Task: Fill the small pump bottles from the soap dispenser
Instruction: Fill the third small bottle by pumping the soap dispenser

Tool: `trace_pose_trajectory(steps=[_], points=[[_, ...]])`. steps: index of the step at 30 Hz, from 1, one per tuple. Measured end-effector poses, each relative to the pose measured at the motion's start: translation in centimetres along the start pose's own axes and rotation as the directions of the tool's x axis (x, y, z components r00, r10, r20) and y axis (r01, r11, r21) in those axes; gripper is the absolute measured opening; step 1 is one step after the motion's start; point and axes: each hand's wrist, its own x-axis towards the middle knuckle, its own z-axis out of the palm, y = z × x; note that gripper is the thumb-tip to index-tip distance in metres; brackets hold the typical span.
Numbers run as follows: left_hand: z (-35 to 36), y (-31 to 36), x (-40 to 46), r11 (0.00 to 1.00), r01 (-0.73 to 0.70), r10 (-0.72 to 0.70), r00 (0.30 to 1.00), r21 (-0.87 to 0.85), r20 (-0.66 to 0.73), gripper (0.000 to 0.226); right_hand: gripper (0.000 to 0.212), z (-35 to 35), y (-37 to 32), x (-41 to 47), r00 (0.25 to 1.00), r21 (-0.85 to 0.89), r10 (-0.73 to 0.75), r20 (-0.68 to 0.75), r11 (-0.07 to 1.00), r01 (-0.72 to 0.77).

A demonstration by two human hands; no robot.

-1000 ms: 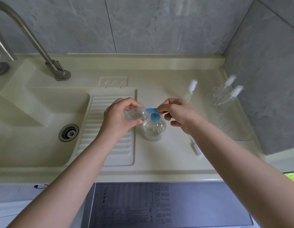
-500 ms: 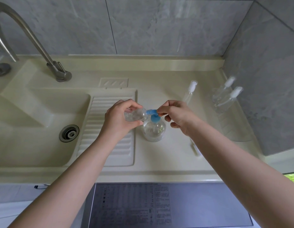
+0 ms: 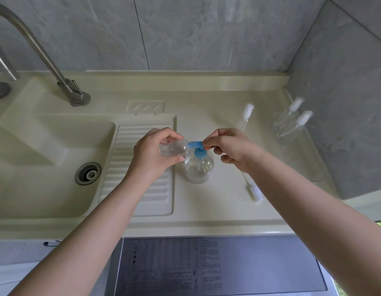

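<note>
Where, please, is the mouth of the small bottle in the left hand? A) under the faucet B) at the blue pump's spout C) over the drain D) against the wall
B: the left hand holds the small bottle sideways, its mouth at the blue pump spout.

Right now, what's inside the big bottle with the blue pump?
The soap dispenser looks clear inside, with some see-through liquid. How full it is can't be told; its blue pump covers the top.
</note>
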Motion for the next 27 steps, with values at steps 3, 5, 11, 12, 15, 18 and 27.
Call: trace_pose_trajectory(steps=[3,5,11,12,15,18,27], points=[[0.05,-0.16,-0.03,1.000,-0.005,0.005,1.000,-0.002,-0.005,0.046,0.013,0.19,0.18,-0.03,1.000,0.008,-0.009,-0.020,1.000,0.009],[0.06,-0.30,-0.07,1.000,0.004,-0.004,1.000,-0.001,-0.009,0.046,0.017,0.60,0.33,-0.08,0.999,0.010,-0.028,-0.044,1.000,0.029],[-0.21,-0.35,-0.21,1.000,0.012,-0.012,1.000,-0.007,-0.005,0.046,0.011,0.56,0.01,-0.08,0.999,0.013,-0.004,-0.044,1.000,0.005],[-0.24,-0.32,-0.20,1.000,0.012,-0.012,1.000,-0.013,-0.006,0.046,0.010,0.44,-0.10,-0.06,0.999,0.016,0.000,-0.037,1.000,0.000],[-0.19,-0.23,-0.18,1.000,0.011,-0.011,1.000,-0.019,-0.007,0.045,0.013,0.41,0.01,0.14,0.999,0.000,-0.005,-0.035,1.000,0.005],[-0.19,-0.17,-0.30,1.000,0.025,-0.025,1.000,-0.005,-0.005,0.046,0.017,0.74,0.48,0.26,0.999,-0.002,-0.008,-0.033,1.000,0.008],[-0.15,-0.09,-0.27,1.000,0.016,-0.016,1.000,-0.011,-0.008,0.045,0.009,0.34,0.53,0.40,1.000,0.008,-0.019,-0.009,1.000,0.019]])
